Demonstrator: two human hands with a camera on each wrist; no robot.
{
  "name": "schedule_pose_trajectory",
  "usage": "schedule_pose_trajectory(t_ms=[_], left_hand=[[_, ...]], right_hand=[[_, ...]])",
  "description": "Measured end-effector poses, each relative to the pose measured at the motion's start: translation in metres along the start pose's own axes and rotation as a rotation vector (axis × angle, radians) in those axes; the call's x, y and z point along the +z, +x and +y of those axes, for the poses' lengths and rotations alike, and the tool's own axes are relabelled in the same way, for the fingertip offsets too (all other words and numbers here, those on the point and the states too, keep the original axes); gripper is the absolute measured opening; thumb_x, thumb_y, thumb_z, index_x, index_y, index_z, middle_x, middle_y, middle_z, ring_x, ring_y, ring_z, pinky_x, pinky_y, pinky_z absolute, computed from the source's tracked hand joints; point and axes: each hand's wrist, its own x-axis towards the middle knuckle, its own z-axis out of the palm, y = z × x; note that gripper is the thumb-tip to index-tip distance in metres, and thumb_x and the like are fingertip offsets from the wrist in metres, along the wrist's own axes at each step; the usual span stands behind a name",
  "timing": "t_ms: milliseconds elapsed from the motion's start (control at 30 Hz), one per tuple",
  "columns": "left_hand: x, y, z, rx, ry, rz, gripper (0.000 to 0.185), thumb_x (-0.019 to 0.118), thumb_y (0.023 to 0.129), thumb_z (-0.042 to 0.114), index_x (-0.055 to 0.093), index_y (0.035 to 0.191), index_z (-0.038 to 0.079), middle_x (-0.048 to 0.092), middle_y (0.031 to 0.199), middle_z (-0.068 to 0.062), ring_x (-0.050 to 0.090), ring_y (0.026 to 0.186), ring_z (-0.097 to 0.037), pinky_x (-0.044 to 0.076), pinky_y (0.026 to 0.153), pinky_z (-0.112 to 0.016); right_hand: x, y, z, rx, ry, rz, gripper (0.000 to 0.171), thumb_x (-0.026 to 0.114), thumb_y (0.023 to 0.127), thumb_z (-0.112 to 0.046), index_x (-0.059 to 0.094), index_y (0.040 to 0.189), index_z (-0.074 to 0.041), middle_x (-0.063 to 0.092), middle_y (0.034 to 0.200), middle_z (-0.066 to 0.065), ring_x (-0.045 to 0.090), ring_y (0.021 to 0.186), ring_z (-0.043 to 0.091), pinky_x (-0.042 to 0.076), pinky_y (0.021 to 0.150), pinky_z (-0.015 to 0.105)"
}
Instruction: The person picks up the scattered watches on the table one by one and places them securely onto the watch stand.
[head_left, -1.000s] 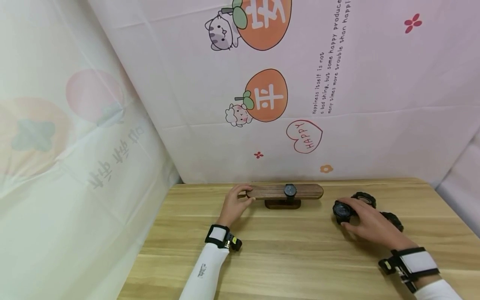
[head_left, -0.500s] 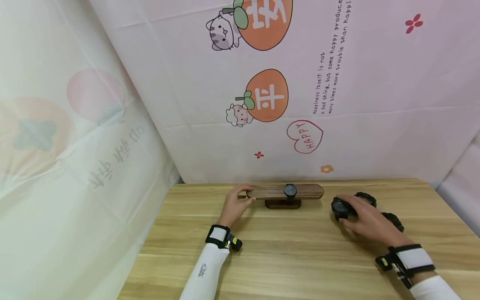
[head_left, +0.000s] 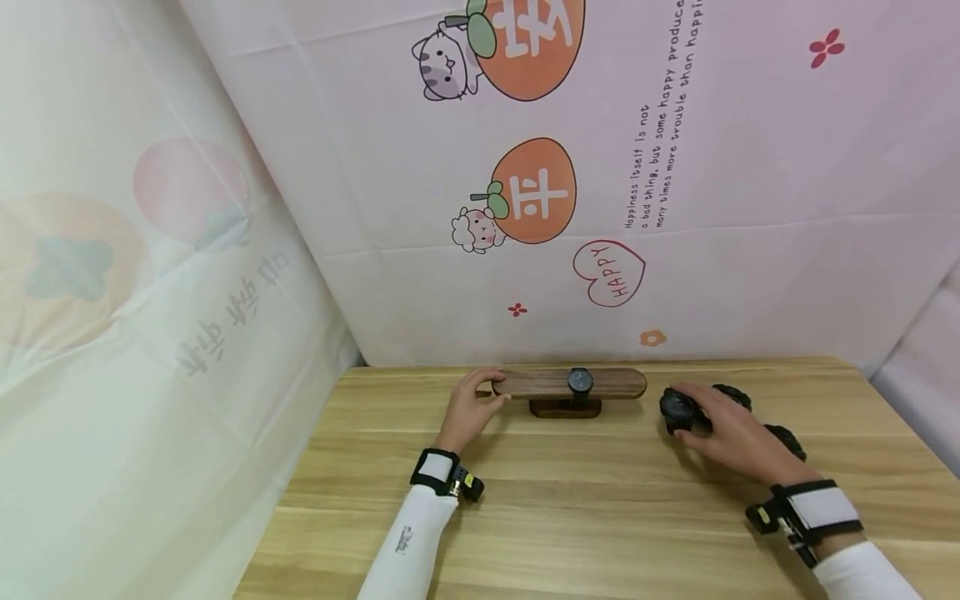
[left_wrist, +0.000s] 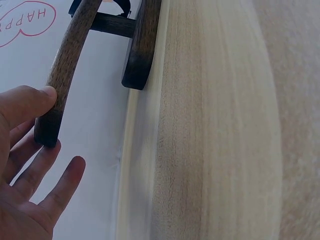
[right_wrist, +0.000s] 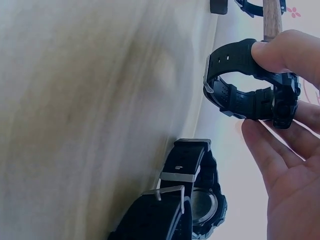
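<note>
My left hand (head_left: 469, 412) pinches the left end of a dark wooden watch stand (head_left: 532, 383), thumb on one side of the bar and fingers on the other. Around the bar hangs one black watch (head_left: 580, 382), a little right of its middle. With my right hand (head_left: 738, 435) I grip another black watch (head_left: 677, 410) to the right of the stand. The right wrist view shows this watch's strap (right_wrist: 227, 60) fastened into a loop, between thumb and fingers. That loop is apart from the bar's end (right_wrist: 272, 20) behind it.
Two more black watches lie on the wooden table (head_left: 570, 517) beside my right hand, one farther back (head_left: 737, 397) and one nearer (head_left: 789, 442). A white printed cloth (head_left: 420, 308) rises along the table's back edge, with another at the left.
My right hand has moved a little left and farther back with the watch, away from the two lying watches. The left hand stays on the stand.
</note>
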Motion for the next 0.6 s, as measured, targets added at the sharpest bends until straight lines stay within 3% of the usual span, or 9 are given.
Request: schedule_pose_trajectory(t_ms=[267, 600], left_hand=[[-0.001, 0.001, 0.001, 0.007, 0.007, -0.001, 0.031, 0.081, 0.096, 0.014, 0.074, 0.126, 0.014, 0.069, 0.136, -0.005, 0.066, 0.126, -0.024, 0.063, 0.100, -0.041], [-0.001, 0.000, 0.001, 0.019, -0.014, 0.003, 0.031, 0.081, 0.096, 0.012, 0.074, 0.126, 0.012, 0.069, 0.135, -0.008, 0.066, 0.126, -0.028, 0.063, 0.099, -0.047]], right_hand=[[-0.004, 0.006, -0.003, 0.002, 0.008, 0.009, 0.077, 0.089, 0.087, -0.015, 0.051, 0.152, 0.000, 0.059, 0.145, 0.029, 0.060, 0.128, 0.050, 0.055, 0.097, 0.068], [-0.007, 0.016, -0.003, 0.020, 0.005, -0.023, 0.076, 0.087, 0.089, -0.016, 0.050, 0.153, 0.001, 0.058, 0.147, 0.031, 0.058, 0.130, 0.052, 0.053, 0.100, 0.070]])
